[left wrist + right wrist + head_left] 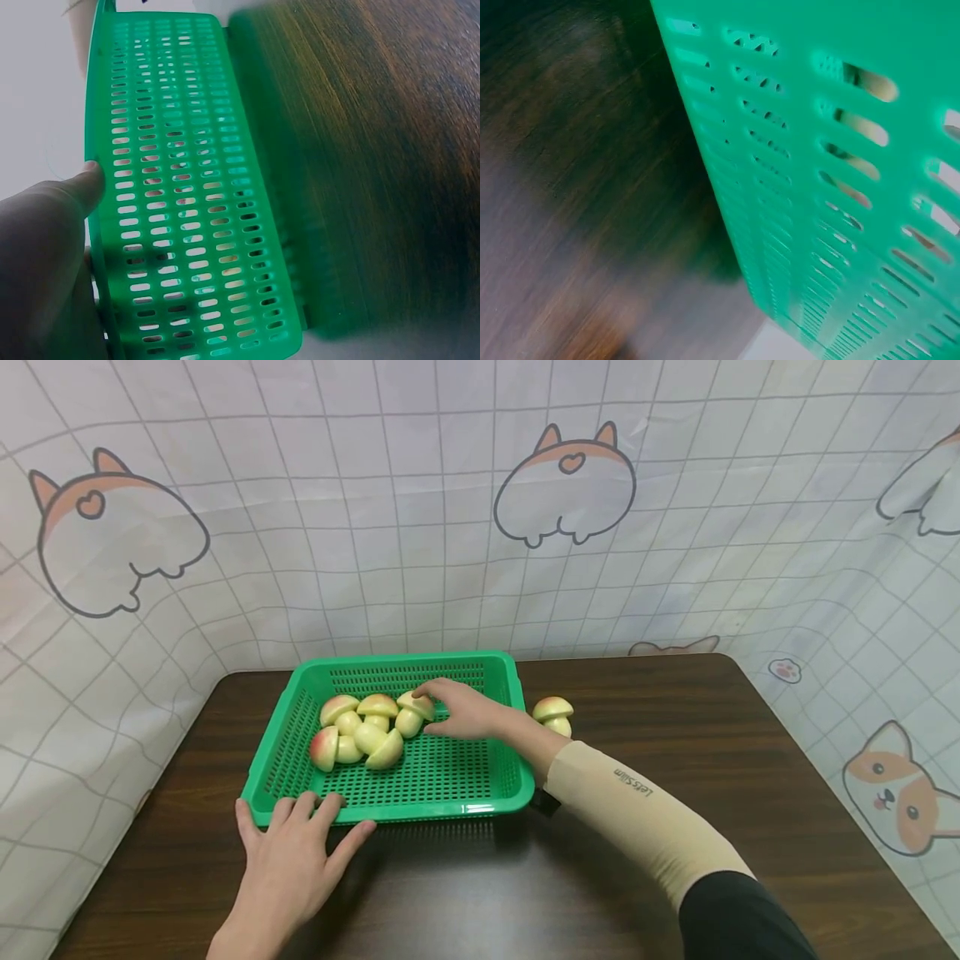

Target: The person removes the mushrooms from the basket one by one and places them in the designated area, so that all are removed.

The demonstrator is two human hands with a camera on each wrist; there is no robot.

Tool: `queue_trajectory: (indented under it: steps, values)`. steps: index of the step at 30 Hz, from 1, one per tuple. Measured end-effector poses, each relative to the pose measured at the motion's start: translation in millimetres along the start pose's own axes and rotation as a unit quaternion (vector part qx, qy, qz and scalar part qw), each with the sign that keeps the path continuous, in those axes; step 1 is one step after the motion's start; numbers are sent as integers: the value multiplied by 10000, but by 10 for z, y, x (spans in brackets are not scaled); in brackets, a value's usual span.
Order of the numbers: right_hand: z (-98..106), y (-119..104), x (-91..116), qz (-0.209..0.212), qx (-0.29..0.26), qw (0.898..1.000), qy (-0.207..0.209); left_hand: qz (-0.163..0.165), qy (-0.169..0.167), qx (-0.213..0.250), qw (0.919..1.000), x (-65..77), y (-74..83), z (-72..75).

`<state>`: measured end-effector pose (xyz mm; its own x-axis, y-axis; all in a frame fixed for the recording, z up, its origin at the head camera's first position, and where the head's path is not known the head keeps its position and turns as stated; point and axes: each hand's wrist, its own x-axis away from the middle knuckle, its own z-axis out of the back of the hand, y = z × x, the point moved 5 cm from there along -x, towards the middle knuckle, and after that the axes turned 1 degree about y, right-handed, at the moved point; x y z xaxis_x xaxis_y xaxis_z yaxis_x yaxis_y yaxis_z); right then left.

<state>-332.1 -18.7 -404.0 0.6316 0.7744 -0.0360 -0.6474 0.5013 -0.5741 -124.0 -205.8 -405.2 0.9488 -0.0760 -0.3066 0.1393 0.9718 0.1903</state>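
A green plastic basket [467, 810] with slotted walls lies on the table. Several mushroom-shaped pieces with pale stems and yellow-to-red caps, such as this mushroom [325, 749], lie together in its left half. My right hand [467, 710] reaches over the basket's right side, its fingers and thumb around the cap of the rightmost mushroom [408, 720]. Along the front left rim rests my left hand [288, 860], fingers spread over the edge. In the left wrist view its thumb [91, 180] touches the rim. The right wrist view shows the slotted basket wall [795, 195], with the right hand out of sight.
Another mushroom [555, 714] stands on the dark wooden table [675, 727], right of the basket and beyond my right forearm. A white grid-patterned cloth [420, 568] with cartoon animals hangs behind the table and along its sides.
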Motion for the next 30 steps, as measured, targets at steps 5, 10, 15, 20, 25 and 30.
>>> queue_trajectory:
  steps: [5, 10, 15, 20, 25, 30]
  values:
    - [-40, 48, -60, -91, 167, 9997, -152, 0, -13, 6, 10000, -6, 5, 4]
    - [-38, 70, -112, -237, 182, 9993, -229, -22, -27, -9, 10000, -8, 6, -3]
    - [-56, 61, -137, -243, 175, 9985, -459, 9, -18, 0, 10000, -4, -9, 5]
    - [-54, 48, -149, -188, 111, 9988, -443, -27, 41, -22, 10000, -8, -10, 7]
    - [-62, 56, -145, -131, -27, 9991, -407, -37, 64, -33, 10000, -4, -4, -3]
    - [-83, 65, -126, -131, -277, 9981, -535, -6, 5, -21, 10000, -3, 3, -14]
